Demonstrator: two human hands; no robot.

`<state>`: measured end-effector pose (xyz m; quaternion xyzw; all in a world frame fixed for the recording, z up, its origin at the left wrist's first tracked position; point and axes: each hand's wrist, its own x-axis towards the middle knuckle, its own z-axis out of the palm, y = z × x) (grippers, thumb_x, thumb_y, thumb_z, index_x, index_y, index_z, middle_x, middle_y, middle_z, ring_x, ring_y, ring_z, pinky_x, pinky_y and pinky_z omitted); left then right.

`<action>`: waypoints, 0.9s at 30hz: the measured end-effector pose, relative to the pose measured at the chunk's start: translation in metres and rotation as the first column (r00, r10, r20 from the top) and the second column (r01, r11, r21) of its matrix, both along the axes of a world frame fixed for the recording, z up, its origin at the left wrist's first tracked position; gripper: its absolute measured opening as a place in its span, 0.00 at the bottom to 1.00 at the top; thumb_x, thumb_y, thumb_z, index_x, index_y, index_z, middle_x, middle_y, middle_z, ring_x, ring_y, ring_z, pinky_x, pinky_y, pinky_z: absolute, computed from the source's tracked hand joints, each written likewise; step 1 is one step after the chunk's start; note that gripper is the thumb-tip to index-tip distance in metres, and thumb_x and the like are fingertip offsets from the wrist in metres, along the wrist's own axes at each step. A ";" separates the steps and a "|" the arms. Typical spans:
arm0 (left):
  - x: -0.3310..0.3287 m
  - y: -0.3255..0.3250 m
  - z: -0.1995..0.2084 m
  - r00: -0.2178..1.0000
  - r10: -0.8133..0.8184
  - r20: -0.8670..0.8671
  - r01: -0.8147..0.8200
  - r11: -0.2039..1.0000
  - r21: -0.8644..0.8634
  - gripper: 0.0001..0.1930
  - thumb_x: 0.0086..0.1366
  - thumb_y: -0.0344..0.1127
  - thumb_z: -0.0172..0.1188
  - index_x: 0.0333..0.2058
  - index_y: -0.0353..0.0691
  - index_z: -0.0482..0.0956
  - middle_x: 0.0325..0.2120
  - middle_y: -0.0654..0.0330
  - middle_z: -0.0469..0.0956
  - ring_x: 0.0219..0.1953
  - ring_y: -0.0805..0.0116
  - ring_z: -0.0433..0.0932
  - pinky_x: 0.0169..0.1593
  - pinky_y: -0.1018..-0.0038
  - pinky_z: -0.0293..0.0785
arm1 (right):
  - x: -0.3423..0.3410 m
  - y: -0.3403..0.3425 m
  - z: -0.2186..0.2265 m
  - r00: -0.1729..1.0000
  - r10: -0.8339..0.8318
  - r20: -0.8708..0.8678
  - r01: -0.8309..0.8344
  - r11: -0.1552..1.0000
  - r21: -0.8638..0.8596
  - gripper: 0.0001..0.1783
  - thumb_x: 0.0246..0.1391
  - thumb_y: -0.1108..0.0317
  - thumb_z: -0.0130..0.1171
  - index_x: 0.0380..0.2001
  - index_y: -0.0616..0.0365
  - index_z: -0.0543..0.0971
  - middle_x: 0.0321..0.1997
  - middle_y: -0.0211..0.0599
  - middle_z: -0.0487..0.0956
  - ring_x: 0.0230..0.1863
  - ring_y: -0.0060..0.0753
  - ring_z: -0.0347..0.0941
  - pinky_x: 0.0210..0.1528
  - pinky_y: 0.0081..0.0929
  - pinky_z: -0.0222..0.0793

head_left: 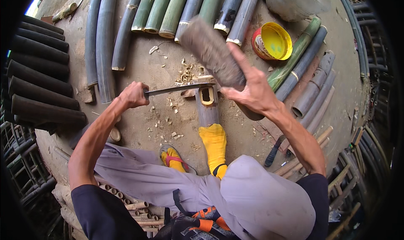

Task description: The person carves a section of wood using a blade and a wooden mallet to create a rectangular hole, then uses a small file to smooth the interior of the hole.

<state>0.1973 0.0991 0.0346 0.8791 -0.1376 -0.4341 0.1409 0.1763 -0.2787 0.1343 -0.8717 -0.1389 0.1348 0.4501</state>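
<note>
My left hand (pixel 133 95) is closed round the handle of a long-bladed knife (pixel 176 88). Its blade reaches right, across the end of a bamboo tube (pixel 208 114) lying on the ground. An oblong opening with pale cut edges shows in the tube's upper side, just below the blade. My right hand (pixel 256 93) grips a thick, rough brown wooden block (pixel 214 53), held raised above and to the right of the blade and slightly blurred. One foot in a yellow sock (pixel 213 145) rests on the near part of the tube.
Pale shavings (pixel 184 77) lie beside the tube. Several bamboo poles (pixel 173 17) line the far side, others lie at right near a yellow-and-red tub (pixel 271 41). Dark tubes (pixel 42 86) are stacked at left. A dark-handled tool (pixel 274 151) lies right of my foot.
</note>
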 end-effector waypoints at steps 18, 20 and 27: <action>0.001 -0.009 0.000 1.000 -0.001 -0.030 0.001 1.000 0.004 0.19 0.41 0.37 0.61 0.32 0.32 0.82 0.21 0.44 0.79 0.27 0.48 0.80 0.38 0.61 0.77 | -0.023 0.026 -0.021 0.951 -0.264 0.160 0.217 0.940 0.262 0.53 0.41 0.65 0.67 0.70 0.39 0.51 0.59 0.54 0.69 0.52 0.44 0.72 0.52 0.38 0.71; 0.001 -0.013 0.003 1.000 0.009 -0.029 -0.009 1.000 -0.003 0.17 0.41 0.37 0.62 0.29 0.30 0.81 0.19 0.46 0.78 0.23 0.52 0.78 0.34 0.62 0.75 | -0.035 0.004 -0.042 0.949 0.107 -0.298 -0.201 0.930 -0.307 0.53 0.40 0.63 0.67 0.70 0.40 0.51 0.53 0.59 0.72 0.47 0.49 0.74 0.50 0.43 0.72; -0.001 -0.004 -0.002 0.999 0.011 -0.033 -0.012 1.000 -0.021 0.16 0.40 0.34 0.61 0.28 0.30 0.80 0.19 0.46 0.78 0.22 0.53 0.77 0.32 0.64 0.75 | -0.003 0.019 0.003 0.986 -0.105 0.130 0.096 0.992 0.078 0.55 0.41 0.59 0.68 0.70 0.45 0.48 0.54 0.63 0.71 0.53 0.57 0.73 0.56 0.43 0.70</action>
